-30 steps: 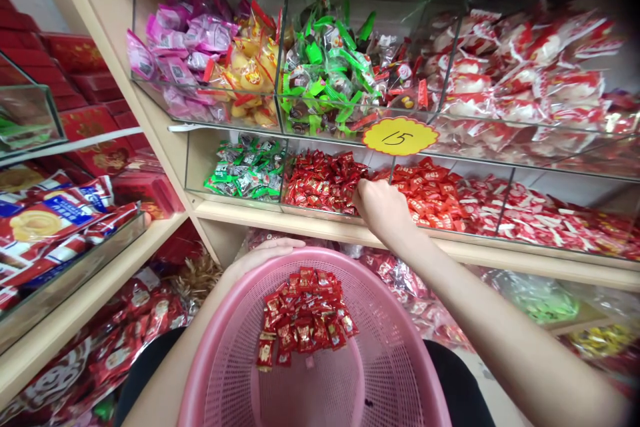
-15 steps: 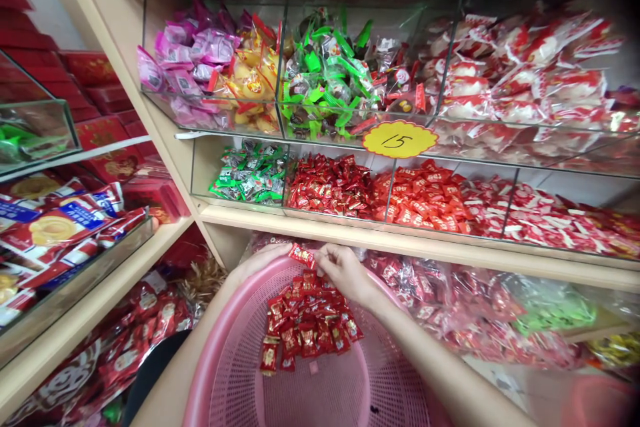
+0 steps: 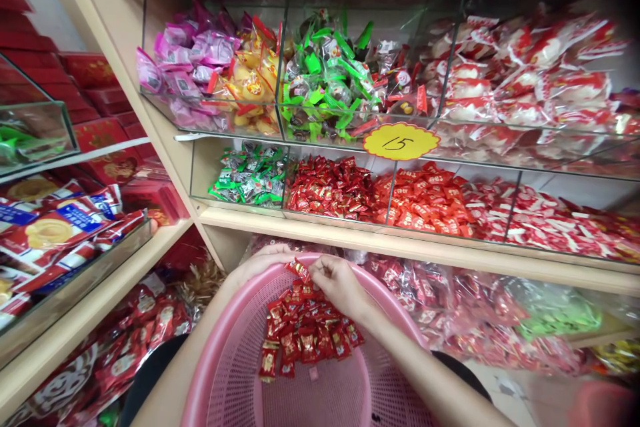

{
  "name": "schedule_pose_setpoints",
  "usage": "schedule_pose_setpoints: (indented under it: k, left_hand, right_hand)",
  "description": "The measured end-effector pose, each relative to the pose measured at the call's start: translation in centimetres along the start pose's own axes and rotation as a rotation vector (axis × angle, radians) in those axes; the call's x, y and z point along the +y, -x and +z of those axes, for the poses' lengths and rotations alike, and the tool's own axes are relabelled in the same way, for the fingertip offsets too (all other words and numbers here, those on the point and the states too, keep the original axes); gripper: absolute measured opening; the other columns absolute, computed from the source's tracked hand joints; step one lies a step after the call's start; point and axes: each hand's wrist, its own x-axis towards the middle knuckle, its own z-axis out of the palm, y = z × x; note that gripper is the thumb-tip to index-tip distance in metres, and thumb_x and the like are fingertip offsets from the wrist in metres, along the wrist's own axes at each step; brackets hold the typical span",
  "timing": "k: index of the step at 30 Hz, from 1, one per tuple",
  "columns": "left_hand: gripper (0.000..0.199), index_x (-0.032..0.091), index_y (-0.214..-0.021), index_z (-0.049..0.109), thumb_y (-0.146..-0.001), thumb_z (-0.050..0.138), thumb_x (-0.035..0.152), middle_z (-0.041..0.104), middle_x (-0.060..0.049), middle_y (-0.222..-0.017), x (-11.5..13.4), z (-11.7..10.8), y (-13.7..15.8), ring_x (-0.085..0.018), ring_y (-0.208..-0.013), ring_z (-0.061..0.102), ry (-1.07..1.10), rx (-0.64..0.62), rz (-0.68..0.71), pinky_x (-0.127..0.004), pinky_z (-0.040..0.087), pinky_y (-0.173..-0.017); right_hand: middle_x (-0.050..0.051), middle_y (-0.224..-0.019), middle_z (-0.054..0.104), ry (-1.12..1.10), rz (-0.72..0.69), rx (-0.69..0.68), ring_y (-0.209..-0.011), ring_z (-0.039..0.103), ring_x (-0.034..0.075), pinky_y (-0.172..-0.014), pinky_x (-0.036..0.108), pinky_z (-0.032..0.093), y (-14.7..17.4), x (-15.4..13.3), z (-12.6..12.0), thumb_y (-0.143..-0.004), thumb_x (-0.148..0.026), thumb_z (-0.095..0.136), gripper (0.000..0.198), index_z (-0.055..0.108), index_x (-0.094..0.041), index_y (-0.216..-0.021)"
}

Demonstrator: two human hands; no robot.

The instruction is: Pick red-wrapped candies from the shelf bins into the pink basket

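Observation:
A pink plastic basket with perforated sides sits in front of me, tilted so I look into it. Several red wrapped candies lie heaped against its far side. At the far left of the rim is my left hand, curled over the edge, some of its fingers hidden behind it. My right hand pinches one red wrapped candy by its end, just inside the far rim and above the heap.
Ahead, a wooden shelf carries glass bins of red candies and green-wrapped candies. A yellow price tag reads 15. Bagged sweets lie below the shelf. Packets of biscuits fill the left side.
My right hand has moved slightly down and left, bringing the candy lower inside the rim and turning it more steeply. My left hand stays at the rim.

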Motion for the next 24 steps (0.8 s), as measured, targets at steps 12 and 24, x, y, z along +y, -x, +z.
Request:
schedule_pose_setpoints:
  k: [12,24]
  left_hand:
    - [0.022,0.014,-0.068,0.053,-0.063,0.067,0.031,0.057,0.002,-0.066,0.2,-0.6,-0.4,-0.01,-0.061,0.053,-0.11,0.021,0.018,-0.021,0.038,-0.061]
    - [0.03,0.013,-0.091,0.062,-0.071,0.06,0.035,0.063,-0.006,-0.095,0.8,0.3,0.0,-0.017,-0.088,0.056,-0.147,0.062,0.087,-0.027,0.041,-0.078]
  right_hand:
    - [-0.004,-0.054,0.049,0.141,0.028,0.087,-0.048,0.043,0.01,-0.048,0.021,0.032,0.4,-0.5,0.3,-0.081,-0.041,0.045,0.028,0.051,-0.017,-0.07]
    - [0.01,-0.093,0.058,0.9,-0.081,-0.022,-0.093,0.049,0.023,-0.079,0.033,0.039,0.7,-4.3,-0.4,-0.078,-0.03,0.054,0.019,0.059,-0.015,-0.09]
